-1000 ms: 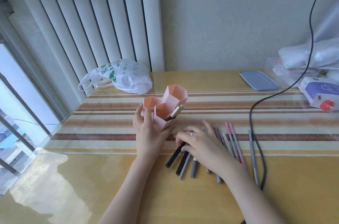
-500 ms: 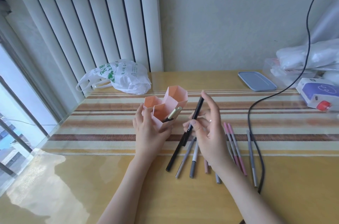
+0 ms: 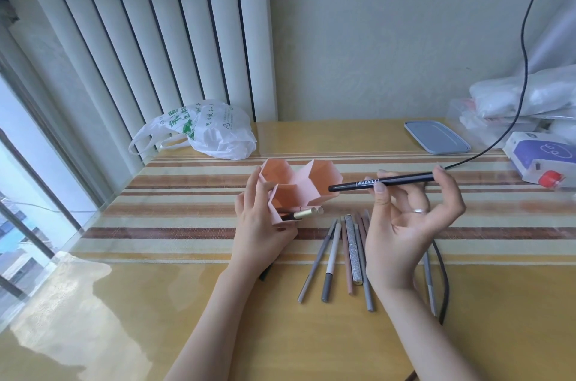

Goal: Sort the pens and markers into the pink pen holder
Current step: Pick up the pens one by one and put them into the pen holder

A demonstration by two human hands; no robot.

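Right hand (image 3: 411, 224) pinching black pen (image 3: 381, 182) between fingertips, pen lying nearly level above table, tip pointing at pink pen holder (image 3: 299, 190). Left hand (image 3: 261, 224) gripping holder side, gold-capped pen (image 3: 300, 213) sticking out by thumb. Remaining pens (image 3: 346, 256) lying under right hand.

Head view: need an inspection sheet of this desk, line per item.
Surface: glossy wooden desk with a striped mat.
Job's things: pink pen holder, tipped toward the camera; black pen held level above the mat; gold-capped pen at the holder's front; loose pens on the desk.
Clutter: white plastic bag, grey lid, purple-and-white pack, wrapped bundles.
Hands: left hand grips the holder; right hand pinches the black pen.
Cables: black cable runs from the wall down across the desk.
Surroundings: vertical blinds, window, pale wall.
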